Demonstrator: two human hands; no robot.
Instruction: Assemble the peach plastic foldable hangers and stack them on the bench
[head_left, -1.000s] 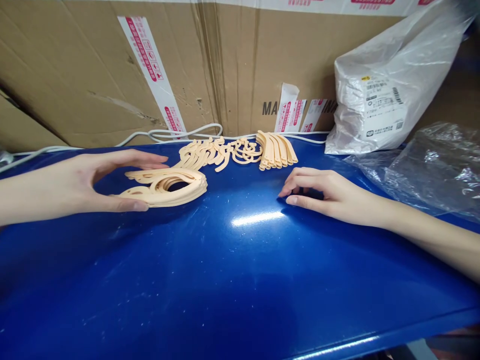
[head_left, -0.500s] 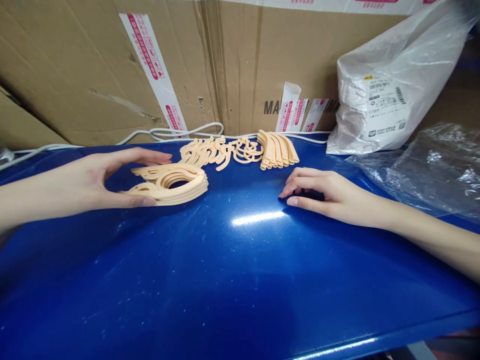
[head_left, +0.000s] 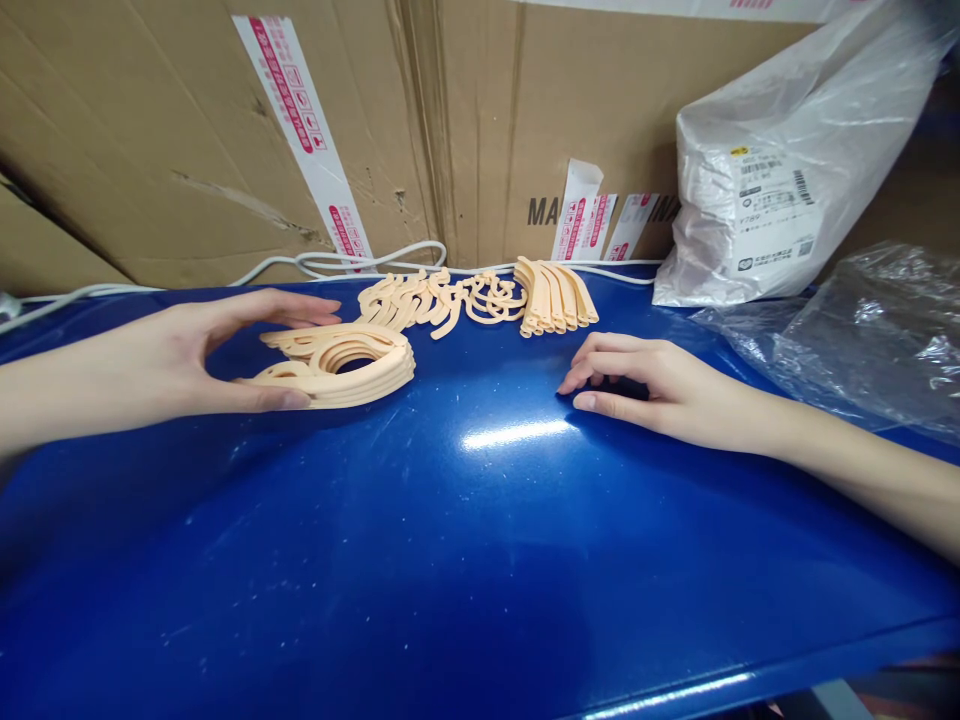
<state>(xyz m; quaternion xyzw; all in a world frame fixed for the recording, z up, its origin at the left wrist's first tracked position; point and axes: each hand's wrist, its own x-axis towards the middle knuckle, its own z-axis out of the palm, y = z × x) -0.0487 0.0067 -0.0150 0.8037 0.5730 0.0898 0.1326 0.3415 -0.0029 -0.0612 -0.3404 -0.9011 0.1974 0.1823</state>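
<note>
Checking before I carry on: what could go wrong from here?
The left hand spans one end of the layered stack; an uneven push might slide its layers apart. The small pieces lie close behind the stack and could get bumped. Crumpled plastic beside the right forearm might drag if that arm shifts.

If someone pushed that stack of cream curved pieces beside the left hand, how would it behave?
The stack is probably fairly stiff: its curved pieces keep their shape. With several layers and no visible tie, it might slide apart. It seems unlikely to roll, lying flat on the blue table.
</note>
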